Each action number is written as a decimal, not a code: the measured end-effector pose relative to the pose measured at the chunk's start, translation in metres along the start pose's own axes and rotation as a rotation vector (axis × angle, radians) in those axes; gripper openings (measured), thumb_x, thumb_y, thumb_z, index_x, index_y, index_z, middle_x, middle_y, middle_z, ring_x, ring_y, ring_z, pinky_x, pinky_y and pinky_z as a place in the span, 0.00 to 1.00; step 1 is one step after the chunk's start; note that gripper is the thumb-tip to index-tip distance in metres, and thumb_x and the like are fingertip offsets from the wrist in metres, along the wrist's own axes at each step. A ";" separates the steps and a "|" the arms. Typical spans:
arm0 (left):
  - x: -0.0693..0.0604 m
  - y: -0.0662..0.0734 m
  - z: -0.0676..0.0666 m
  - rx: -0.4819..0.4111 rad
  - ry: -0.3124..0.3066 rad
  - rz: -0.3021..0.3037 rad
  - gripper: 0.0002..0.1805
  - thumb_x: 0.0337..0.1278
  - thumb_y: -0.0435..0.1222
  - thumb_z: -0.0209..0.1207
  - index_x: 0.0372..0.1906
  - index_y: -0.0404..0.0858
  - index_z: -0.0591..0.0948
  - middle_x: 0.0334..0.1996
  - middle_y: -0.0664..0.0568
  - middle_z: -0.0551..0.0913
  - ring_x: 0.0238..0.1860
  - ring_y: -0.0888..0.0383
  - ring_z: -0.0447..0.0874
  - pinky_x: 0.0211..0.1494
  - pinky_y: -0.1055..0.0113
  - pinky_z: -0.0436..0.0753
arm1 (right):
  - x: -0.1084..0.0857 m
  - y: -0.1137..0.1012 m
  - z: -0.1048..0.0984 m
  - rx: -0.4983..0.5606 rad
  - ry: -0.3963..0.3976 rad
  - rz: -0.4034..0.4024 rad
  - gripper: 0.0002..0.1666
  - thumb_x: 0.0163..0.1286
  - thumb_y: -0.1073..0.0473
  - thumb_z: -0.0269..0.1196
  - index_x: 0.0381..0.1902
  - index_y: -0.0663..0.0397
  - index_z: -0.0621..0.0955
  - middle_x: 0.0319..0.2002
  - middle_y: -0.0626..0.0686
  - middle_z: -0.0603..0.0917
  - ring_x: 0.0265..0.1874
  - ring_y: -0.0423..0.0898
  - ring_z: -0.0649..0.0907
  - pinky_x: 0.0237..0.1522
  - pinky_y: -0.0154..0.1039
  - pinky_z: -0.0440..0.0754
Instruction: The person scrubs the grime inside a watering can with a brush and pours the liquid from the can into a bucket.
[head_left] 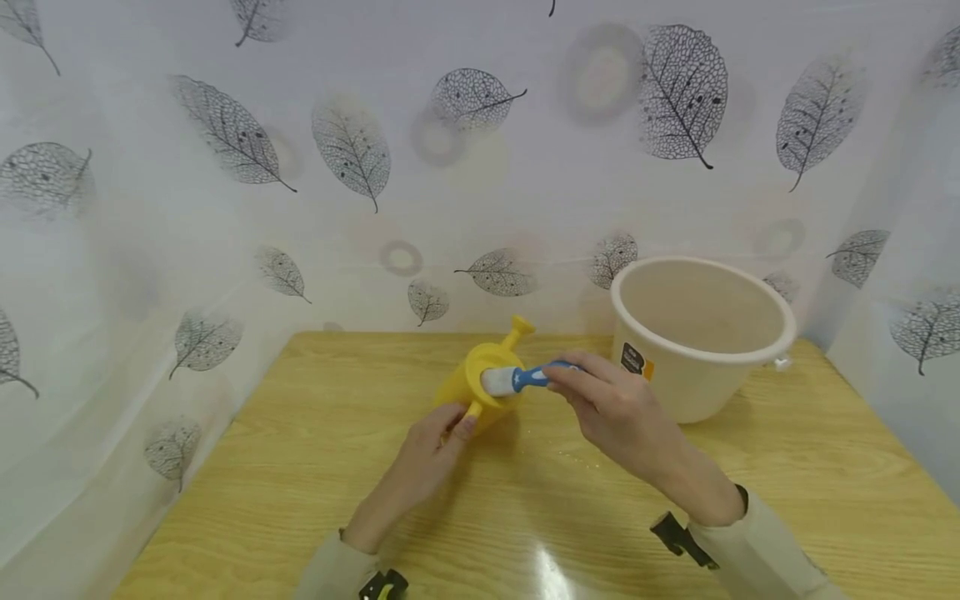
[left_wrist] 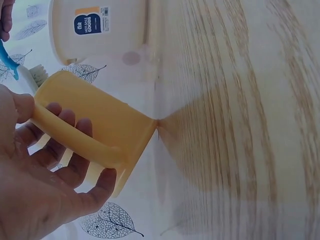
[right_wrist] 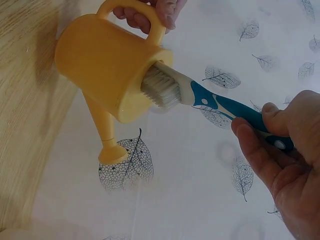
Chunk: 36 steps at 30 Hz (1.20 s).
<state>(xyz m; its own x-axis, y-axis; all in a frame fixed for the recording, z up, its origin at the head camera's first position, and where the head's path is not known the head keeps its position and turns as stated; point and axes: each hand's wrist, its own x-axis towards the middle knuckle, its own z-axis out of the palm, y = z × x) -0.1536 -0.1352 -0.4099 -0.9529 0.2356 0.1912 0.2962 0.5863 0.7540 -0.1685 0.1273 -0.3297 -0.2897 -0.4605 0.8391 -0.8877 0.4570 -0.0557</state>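
Note:
A yellow watering can [head_left: 455, 385] is held tilted over the wooden table, its top opening turned toward the right hand. My left hand [left_wrist: 55, 165] grips the can's handle [left_wrist: 75, 135], fingers curled round it. In my right hand [right_wrist: 285, 155] is a blue and white scrub brush [right_wrist: 220, 102], pinched near the end of its handle between thumb and fingers. The brush's white bristles [right_wrist: 161, 89] lie at the can's opening, with the head's tip partly inside. The can's spout [right_wrist: 102, 122] points away from the person.
A large white bucket [head_left: 697, 367] with a label stands at the back right of the table [head_left: 315, 467], close beyond the right hand. Small water drops [head_left: 581, 458] lie on the wood. A leaf-patterned curtain [head_left: 525, 192] hangs behind and at both sides.

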 end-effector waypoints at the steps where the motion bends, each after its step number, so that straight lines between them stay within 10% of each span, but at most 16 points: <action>1: 0.000 0.000 0.000 -0.002 0.001 0.000 0.16 0.81 0.48 0.47 0.39 0.46 0.79 0.31 0.60 0.74 0.36 0.61 0.72 0.42 0.69 0.74 | 0.000 0.000 0.000 0.003 0.001 -0.001 0.20 0.81 0.55 0.54 0.41 0.63 0.87 0.39 0.56 0.88 0.34 0.48 0.89 0.38 0.31 0.86; 36: 0.002 -0.001 -0.001 -0.144 -0.018 -0.108 0.19 0.81 0.52 0.46 0.38 0.44 0.77 0.35 0.51 0.77 0.39 0.59 0.73 0.42 0.67 0.73 | 0.015 -0.011 -0.011 -0.001 -0.012 -0.050 0.20 0.82 0.58 0.50 0.41 0.63 0.85 0.41 0.57 0.87 0.33 0.48 0.88 0.35 0.33 0.86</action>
<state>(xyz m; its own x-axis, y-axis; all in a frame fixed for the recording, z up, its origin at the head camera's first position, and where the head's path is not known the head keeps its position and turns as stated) -0.1561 -0.1360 -0.4097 -0.9771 0.1912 0.0938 0.1782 0.4926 0.8518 -0.1590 0.1232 -0.3105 -0.2495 -0.4916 0.8343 -0.9007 0.4343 -0.0134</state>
